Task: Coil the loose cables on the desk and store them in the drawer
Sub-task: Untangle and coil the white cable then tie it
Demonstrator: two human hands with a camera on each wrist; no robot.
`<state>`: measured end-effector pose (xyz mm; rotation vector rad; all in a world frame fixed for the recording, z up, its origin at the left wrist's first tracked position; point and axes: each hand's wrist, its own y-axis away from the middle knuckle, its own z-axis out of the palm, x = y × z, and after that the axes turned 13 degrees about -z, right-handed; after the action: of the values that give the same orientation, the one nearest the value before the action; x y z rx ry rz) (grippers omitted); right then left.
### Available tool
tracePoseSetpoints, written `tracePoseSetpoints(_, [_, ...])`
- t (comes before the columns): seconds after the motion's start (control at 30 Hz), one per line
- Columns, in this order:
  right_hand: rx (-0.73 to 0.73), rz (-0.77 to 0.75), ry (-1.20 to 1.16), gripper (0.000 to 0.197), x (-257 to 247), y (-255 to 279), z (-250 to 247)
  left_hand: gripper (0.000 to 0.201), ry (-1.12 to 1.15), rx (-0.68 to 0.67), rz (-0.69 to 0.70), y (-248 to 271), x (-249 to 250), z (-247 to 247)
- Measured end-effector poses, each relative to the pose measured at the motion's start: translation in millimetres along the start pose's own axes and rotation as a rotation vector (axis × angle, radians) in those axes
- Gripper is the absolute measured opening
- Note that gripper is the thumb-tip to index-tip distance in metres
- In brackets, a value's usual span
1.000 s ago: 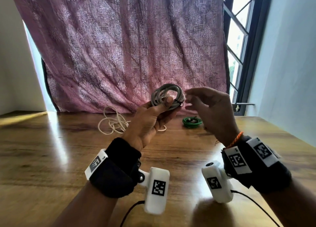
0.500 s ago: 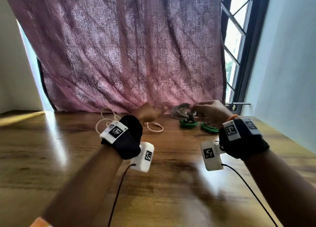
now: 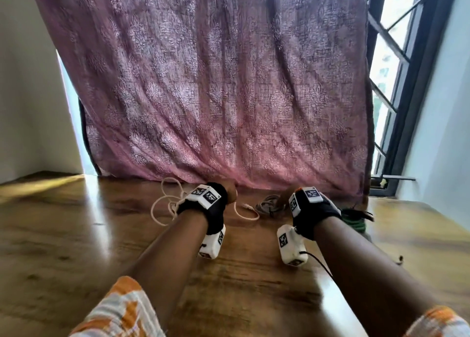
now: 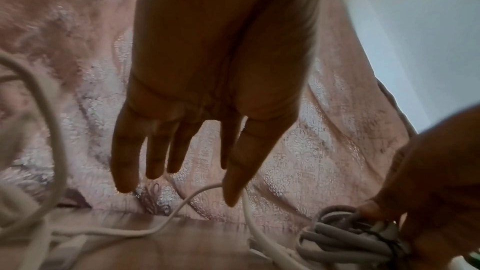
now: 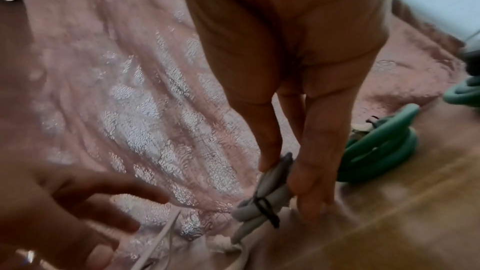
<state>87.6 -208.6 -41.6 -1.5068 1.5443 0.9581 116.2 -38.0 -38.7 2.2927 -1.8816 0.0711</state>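
Note:
My right hand point(image 5: 283, 174) pinches a grey cable coil point(image 5: 262, 202), tied with a black band, between thumb and fingers. The coil is down at the desk by the curtain's hem, where the head view also shows this coil point(image 3: 267, 204) and my right hand point(image 3: 286, 197). My left hand point(image 4: 179, 190) is empty with straight, spread fingers just above a loose white cable point(image 4: 155, 231). The white cable point(image 3: 165, 204) sprawls in loops at the far left of the wooden desk point(image 3: 101, 235), beside my left hand point(image 3: 230, 193). No drawer is in view.
Green cable coils point(image 3: 353, 222) lie to the right of my right wrist, close to the grey coil in the right wrist view too point(image 5: 376, 151). A pink curtain point(image 3: 216, 82) hangs along the desk's far edge. A window frame point(image 3: 396, 108) stands at the right.
The grey coil went from my left hand to my right. Both arms stretched forward, and the coil came down to the desk near the green coils. My left hand, empty, moved over the white cable.

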Motion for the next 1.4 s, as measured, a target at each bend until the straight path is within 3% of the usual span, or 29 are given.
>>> tracePoseSetpoints(0.07, [0.0,-0.096,0.305,0.039,7.4,-3.4,-2.8,0.048,-0.083,-0.044,0.015,-1.8,5.3,5.0])
tracePoseSetpoints(0.1, [0.008,-0.103,0.272,0.039,12.0,-6.2,-0.9,0.046,-0.09,-0.046,0.035,-2.9,8.4,8.7])
tracePoseSetpoints(0.2, [-0.133,0.056,-0.251,0.04,21.0,-33.0,3.1,0.037,-0.141,-0.021,0.017,-9.5,3.3,17.0])
tracePoseSetpoints(0.23, [-0.146,0.067,-0.286,0.04,23.1,-37.8,2.5,0.033,-0.148,0.013,0.045,-14.7,-0.4,19.0])
tracePoseSetpoints(0.3, [-0.17,0.013,-0.2,0.04,18.0,-32.0,0.3,0.029,-0.119,0.022,0.088,-19.0,-6.8,15.9])
tracePoseSetpoints(0.37, [-0.189,-0.097,0.063,0.02,17.6,-28.2,-4.3,0.03,-0.014,0.001,0.122,-15.4,-9.3,5.0])
tracePoseSetpoints(0.47, [-0.123,-0.145,0.073,0.038,6.9,-23.1,-17.9,0.027,0.25,0.053,0.194,-0.8,-20.0,-18.9])
tracePoseSetpoints(0.53, [-0.018,-0.331,0.122,0.018,-12.3,-14.5,-26.4,0.025,0.344,0.094,0.262,11.1,-28.8,-35.9])
tracePoseSetpoints(0.57, [-0.023,-0.443,0.122,0.016,-20.8,-11.1,-29.6,0.023,0.398,0.115,0.304,15.5,-32.4,-44.9])
tracePoseSetpoints(0.7, [-0.296,-0.631,0.198,0.022,-44.4,20.7,-30.3,0.024,0.6,0.213,0.44,36.1,-35.6,-75.1])
tracePoseSetpoints(0.77, [-0.325,-0.737,0.283,0.02,-49.4,35.2,-30.7,0.024,0.7,0.197,0.48,42.2,-35.0,-81.4])
tracePoseSetpoints(0.83, [-0.295,-0.805,0.111,0.02,-53.6,48.9,-32.2,0.022,0.752,0.167,0.515,52.6,-33.7,-84.8])
tracePoseSetpoints(0.9, [-0.174,-0.813,-0.168,0.02,-59.7,60.7,-34.3,0.024,0.81,0.111,0.551,62.3,-30.1,-84.9])
tracePoseSetpoints(0.97, [0.049,-0.889,-0.205,0.044,-68.4,69.3,-40.3,0.026,0.831,0.076,0.581,72.7,-24.7,-82.9])
tracePoseSetpoints(1.03, [0.195,-1.02,0.153,0.065,-76.0,73.5,-47.2,0.026,0.795,0.025,0.621,81.1,-18.1,-78.5])
tracePoseSetpoints(1.07, [0.203,-1.042,0.404,0.061,-79.1,75.1,-48.1,0.025,0.791,-0.01,0.637,84.9,-14.5,-75.8])
tracePoseSetpoints(1.13, [0.083,-0.957,0.626,0.023,-83.6,78.4,-51.7,0.028,0.797,-0.04,0.645,94.3,-8.2,-72.7])
tracePoseSetpoints(1.17, [0.007,-0.882,0.542,0.017,-85.0,79.9,-52.8,0.029,0.806,-0.032,0.645,98.5,-7.5,-72.8])
tracePoseSetpoints(1.23, [-0.062,-0.773,0.259,0.028,-83.0,84.0,-54.2,0.03,0.727,0.013,0.606,105.7,-12.6,-74.5])
tracePoseSetpoints(1.3, [0.076,-0.75,0.193,0.034,-82.0,85.3,-57.5,0.042,0.469,0.057,0.468,103.6,-28.0,-76.6])
tracePoseSetpoints(1.4, [0.32,-0.747,0.222,0.04,-71.3,83.9,-66.4,0.071,-0.038,-0.083,0.264,110.3,-54.7,-63.3])
